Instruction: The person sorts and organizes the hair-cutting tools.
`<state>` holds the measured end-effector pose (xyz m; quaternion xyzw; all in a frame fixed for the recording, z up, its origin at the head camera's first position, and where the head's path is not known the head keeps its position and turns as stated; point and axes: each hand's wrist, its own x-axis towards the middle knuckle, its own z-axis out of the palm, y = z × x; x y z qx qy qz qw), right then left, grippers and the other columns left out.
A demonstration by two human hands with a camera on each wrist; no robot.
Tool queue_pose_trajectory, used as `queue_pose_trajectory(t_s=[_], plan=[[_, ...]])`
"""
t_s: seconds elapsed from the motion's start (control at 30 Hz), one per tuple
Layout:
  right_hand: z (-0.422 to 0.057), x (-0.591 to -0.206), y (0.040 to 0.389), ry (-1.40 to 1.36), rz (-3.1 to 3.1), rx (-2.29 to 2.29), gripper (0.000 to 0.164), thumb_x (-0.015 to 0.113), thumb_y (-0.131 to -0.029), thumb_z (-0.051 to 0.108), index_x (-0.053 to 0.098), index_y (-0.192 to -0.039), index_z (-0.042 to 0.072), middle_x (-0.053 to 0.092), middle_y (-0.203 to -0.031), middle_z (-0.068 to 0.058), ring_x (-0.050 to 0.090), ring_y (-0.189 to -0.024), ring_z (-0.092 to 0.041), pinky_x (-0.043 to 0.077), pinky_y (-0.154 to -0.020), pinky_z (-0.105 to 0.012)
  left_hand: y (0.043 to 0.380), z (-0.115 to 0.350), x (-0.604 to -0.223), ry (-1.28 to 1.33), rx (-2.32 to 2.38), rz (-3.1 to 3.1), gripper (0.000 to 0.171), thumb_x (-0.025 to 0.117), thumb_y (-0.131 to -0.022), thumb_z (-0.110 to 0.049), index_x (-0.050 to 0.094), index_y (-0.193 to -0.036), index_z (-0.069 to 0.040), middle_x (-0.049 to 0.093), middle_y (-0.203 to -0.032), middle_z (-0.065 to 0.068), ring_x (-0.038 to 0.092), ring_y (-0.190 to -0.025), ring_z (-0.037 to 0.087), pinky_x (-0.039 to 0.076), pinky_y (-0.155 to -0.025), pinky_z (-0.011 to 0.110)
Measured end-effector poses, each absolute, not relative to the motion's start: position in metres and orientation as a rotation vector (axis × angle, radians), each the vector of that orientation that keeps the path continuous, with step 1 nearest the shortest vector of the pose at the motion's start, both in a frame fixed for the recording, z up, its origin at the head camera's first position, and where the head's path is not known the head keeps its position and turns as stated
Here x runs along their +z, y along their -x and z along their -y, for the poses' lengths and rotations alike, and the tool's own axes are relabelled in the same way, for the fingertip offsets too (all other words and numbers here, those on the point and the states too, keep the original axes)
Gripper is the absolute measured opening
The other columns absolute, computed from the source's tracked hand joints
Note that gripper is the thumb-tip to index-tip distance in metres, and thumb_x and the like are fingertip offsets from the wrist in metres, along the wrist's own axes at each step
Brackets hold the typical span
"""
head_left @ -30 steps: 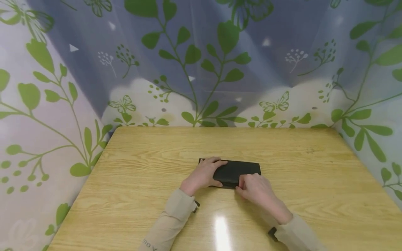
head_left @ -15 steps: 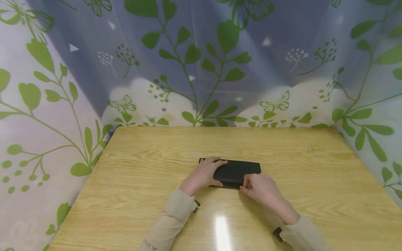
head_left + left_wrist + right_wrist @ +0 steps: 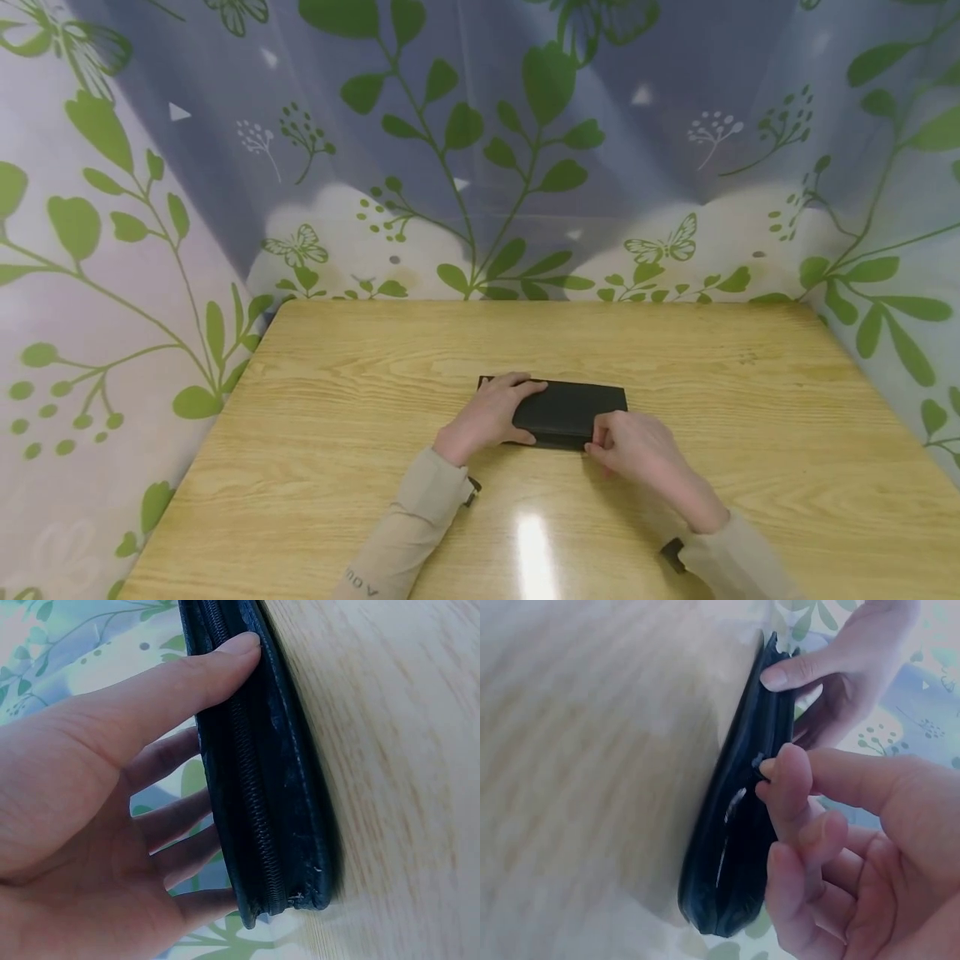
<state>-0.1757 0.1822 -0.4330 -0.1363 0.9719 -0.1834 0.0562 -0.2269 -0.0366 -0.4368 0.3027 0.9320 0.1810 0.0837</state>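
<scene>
A black zippered wallet (image 3: 570,410) lies flat on the wooden table, its zipper side toward me. My left hand (image 3: 491,414) grips its left part, fingers spread over the top. In the left wrist view, the left thumb (image 3: 232,660) lies across the zipper (image 3: 251,772), whose teeth are meshed along that stretch. At the near edge, right of the wallet's middle, my right hand (image 3: 633,446) pinches the small zipper pull (image 3: 758,761) between thumb and forefinger. Its other fingers curl loosely beside the wallet, as the right wrist view shows. The pull is partly hidden by the fingertips.
The wood-grain table (image 3: 360,358) stretches out around the wallet on all sides. Leaf-patterned curtains (image 3: 480,167) hang along its back and both sides. Dark straps (image 3: 673,554) show at the cuffs of both beige sleeves (image 3: 397,533).
My right hand has slid rightward along the wallet's near edge with the zipper pull. The left hand keeps its grip in the same place, and the wallet stays put.
</scene>
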Motion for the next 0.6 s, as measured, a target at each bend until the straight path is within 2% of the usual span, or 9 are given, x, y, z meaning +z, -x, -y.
queue_pose_trajectory(t_s=[0.2, 0.6], plan=[[-0.19, -0.429, 0.177, 0.45, -2.936, -0.541, 0.025, 0.069, -0.08, 0.024, 0.055, -0.059, 0.022, 0.056, -0.045, 0.012, 0.043, -0.04, -0.006, 0.035, -0.04, -0.025, 0.228, 0.037, -0.437, -0.909, 0.536, -2.787, 0.078, 0.076, -0.072, -0.034, 0.042, -0.141, -0.02, 0.037, -0.146, 0.011, 0.033, -0.131, 0.029, 0.029, -0.108, 0.056], [-0.197, -0.426, 0.176, 0.476, -2.919, -0.525, 0.028, 0.071, -0.078, 0.026, 0.054, -0.056, 0.023, 0.05, -0.039, 0.012, 0.043, -0.039, -0.007, 0.031, -0.039, -0.024, 0.227, 0.036, -0.438, -0.906, 0.524, -2.776, 0.078, 0.075, -0.073, -0.035, 0.041, -0.141, -0.02, 0.036, -0.147, 0.01, 0.032, -0.131, 0.029, 0.029, -0.109, 0.056]])
